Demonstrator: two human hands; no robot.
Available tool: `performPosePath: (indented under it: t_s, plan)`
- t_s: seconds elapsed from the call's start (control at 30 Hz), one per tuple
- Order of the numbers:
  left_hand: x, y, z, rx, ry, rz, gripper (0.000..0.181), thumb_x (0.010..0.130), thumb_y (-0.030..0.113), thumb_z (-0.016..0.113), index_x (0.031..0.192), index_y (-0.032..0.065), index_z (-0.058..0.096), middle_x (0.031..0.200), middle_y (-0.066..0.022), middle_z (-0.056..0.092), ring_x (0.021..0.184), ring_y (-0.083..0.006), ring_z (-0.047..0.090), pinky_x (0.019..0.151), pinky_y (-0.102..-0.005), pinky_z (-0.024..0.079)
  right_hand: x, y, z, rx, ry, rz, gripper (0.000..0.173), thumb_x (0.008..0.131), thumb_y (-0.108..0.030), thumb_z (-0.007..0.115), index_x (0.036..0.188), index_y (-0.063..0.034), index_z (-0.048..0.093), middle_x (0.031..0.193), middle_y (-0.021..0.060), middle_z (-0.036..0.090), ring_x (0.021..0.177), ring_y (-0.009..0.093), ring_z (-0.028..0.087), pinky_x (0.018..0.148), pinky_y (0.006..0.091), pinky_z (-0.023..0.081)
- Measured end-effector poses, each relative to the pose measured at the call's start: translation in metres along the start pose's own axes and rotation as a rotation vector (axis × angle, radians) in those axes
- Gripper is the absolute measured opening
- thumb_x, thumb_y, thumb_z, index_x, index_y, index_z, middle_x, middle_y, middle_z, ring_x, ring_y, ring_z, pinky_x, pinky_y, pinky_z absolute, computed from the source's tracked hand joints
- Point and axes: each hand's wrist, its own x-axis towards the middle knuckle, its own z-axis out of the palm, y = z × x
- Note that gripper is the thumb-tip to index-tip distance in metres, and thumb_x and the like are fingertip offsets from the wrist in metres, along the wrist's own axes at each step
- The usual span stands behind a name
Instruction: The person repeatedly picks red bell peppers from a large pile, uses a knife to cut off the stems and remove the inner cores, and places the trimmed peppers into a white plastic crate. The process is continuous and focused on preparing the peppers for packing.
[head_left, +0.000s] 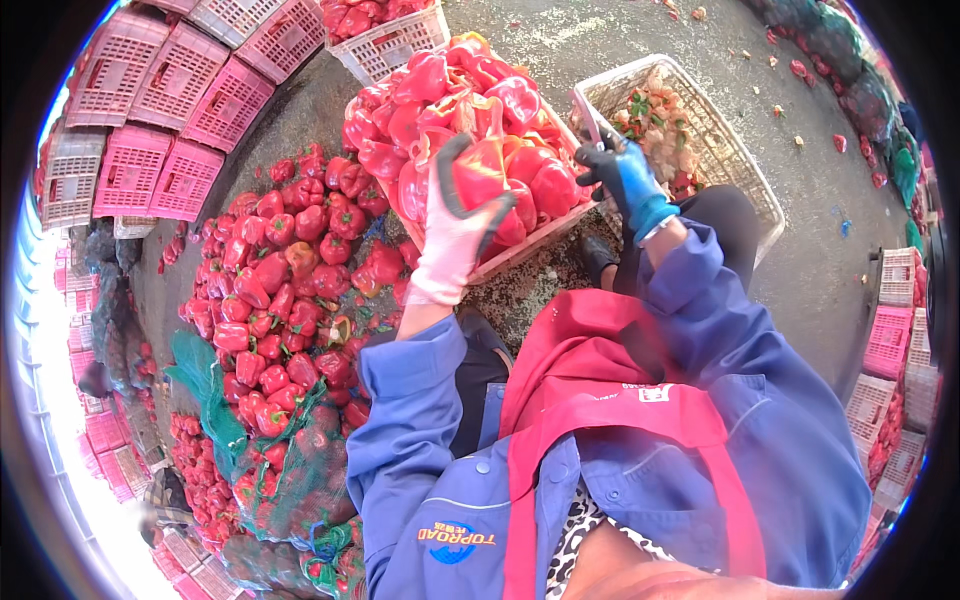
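My left hand (450, 229), in a pale glove with dark fingertips, grips a red bell pepper (481, 174) between thumb and fingers. It is above a crate (525, 253) heaped with cut, hollowed red pepper pieces (424, 79). At that crate's right side is my right hand (626, 176), in a blue glove with black fingers. Its fingers are curled beside the rim of a white plastic crate (739, 161); whether they hold a small tool cannot be made out. Pepper cores and green stems (660, 127) lie in that white crate.
Whole red bell peppers (281, 289) are piled on the floor at left, with a green mesh sack (300, 465) of peppers below them. Pink crates (229, 97) are stacked at upper left. Another filled crate (394, 41) stands beyond. Scraps and seeds litter the concrete floor (810, 217).
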Motion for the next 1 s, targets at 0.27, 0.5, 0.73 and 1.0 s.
performPosePath:
  t_s: [0.27,0.5,0.73,1.0]
  plan:
    - [0.052,-0.04,0.096,1.367,-0.523,0.075,0.064,0.088,0.042,0.052,0.146,0.0166,0.044,0.157,-0.0202,0.028,0.144,-0.0438,0.025,0.118,-0.0574,0.014,0.009,-0.094,-0.01,-0.225,-0.088,-0.256,0.048,0.089,-0.023,0.066,0.131,-0.0035,0.055,0.086,0.0026,0.061,0.065,0.01,0.06,0.049,0.0242,0.046]
    - [0.054,-0.022,0.096,1.162,-0.433,0.109,0.068,0.075,0.04,0.071,0.134,0.0126,0.055,0.145,-0.0197,0.044,0.138,-0.0406,0.035,0.116,-0.056,0.019,0.113,-0.044,-0.009,-0.079,-0.158,-0.02,0.039,0.085,-0.022,0.071,0.119,-0.0057,0.062,0.088,0.0062,0.064,0.056,0.015,0.064,0.042,0.0297,0.045]
    - [0.068,-0.051,-0.002,1.204,0.298,-0.229,0.083,0.077,0.057,0.07,0.144,0.0154,0.043,0.145,-0.0261,0.036,0.135,-0.0467,0.033,0.112,-0.0583,0.027,0.149,-0.035,0.039,-0.262,-0.24,-0.109,0.056,0.086,-0.05,0.069,0.126,-0.0118,0.06,0.091,0.0046,0.066,0.065,0.013,0.061,0.053,0.0293,0.048]
    - [0.048,-0.071,0.002,1.252,-0.143,-0.056,0.073,0.07,0.036,0.079,0.137,0.0295,0.05,0.148,-0.0159,0.035,0.136,-0.0414,0.033,0.112,-0.0612,0.024,0.16,-0.033,0.023,-0.5,-0.438,0.074,0.054,0.083,-0.045,0.074,0.121,-0.0084,0.061,0.089,0.009,0.068,0.06,0.016,0.061,0.048,0.0328,0.05]
